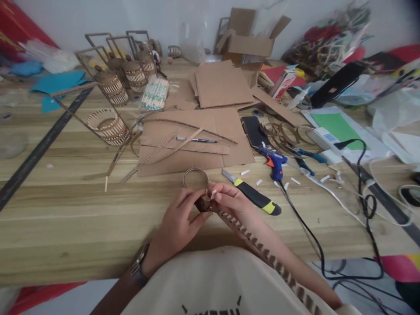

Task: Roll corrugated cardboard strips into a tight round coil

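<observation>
My left hand, a watch at its wrist, is closed around the brown coiled end of a corrugated cardboard strip. From there the strip trails down to the right, over my right forearm. Between thumb and finger, my right hand pinches a small white piece right at the coil. Just beyond my fingers a thin brown ring stands up; whether it touches the coil is hidden. Close to my right hand lies a utility knife with its blade out.
A blue glue gun and pliers lie at the right, with a black cable running off the edge. Cardboard sheets with a pen lie ahead. Slatted lanterns and an open slatted basket stand left.
</observation>
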A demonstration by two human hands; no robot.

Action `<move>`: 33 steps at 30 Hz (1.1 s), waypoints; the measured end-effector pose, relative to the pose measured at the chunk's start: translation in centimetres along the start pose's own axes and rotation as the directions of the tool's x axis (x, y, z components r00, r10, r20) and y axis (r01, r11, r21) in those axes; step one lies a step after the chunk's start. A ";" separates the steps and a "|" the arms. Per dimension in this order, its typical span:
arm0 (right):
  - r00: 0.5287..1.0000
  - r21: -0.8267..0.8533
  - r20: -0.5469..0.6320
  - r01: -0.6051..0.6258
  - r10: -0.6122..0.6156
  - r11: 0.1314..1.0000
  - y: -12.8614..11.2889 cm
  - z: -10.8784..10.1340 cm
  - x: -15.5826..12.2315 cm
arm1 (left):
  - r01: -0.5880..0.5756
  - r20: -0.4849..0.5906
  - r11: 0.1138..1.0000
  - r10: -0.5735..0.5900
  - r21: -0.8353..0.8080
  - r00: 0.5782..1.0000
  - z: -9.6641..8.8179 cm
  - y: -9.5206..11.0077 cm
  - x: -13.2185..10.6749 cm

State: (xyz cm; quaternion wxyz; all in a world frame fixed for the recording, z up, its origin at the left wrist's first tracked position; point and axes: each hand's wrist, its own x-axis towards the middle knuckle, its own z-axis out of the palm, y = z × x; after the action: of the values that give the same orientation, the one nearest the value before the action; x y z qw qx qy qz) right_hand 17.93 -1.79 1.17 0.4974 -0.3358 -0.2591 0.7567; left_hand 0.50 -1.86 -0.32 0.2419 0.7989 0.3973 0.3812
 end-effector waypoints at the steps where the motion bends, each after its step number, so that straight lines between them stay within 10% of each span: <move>1: 1.000 0.027 -0.008 -0.023 0.023 0.999 0.1 -0.1 0.0 | 0.001 -0.009 1.000 -0.001 -0.001 1.000 0.0 0.0 0.0; 33: 0.985 0.076 -0.098 -0.132 0.139 0.988 1.2 -0.7 -0.7 | -0.112 -0.074 0.992 0.108 -0.049 0.991 -0.3 0.4 0.4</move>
State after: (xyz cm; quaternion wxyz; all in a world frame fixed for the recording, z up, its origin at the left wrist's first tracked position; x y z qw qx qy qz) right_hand 17.93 -2.82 -0.01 0.4689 -0.3738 -0.1830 0.7790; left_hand 0.58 -1.75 0.29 0.2275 0.7987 0.3507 0.4328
